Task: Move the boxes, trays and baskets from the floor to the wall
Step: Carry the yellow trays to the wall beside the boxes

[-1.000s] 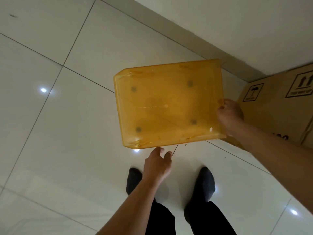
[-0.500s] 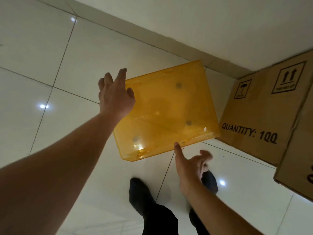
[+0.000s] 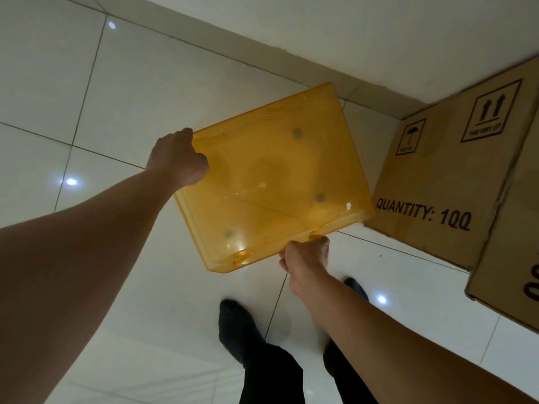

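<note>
A: Where's the left hand (image 3: 178, 158)?

B: Curled over the far-left corner of the tray (image 3: 271, 176), fingers hidden behind the rim. The tray hangs tilted between both hands, above the floor (image 3: 131, 91) and short of the wall (image 3: 350, 30).

A: And the right hand (image 3: 304, 256)?

B: Pinching the near edge from below. Just right of it stands a box (image 3: 437, 182) against the wall.

A: Best way to finish?

B: I'd level it, lower it beside the box, far edge to the skirting, then let go together.
</note>
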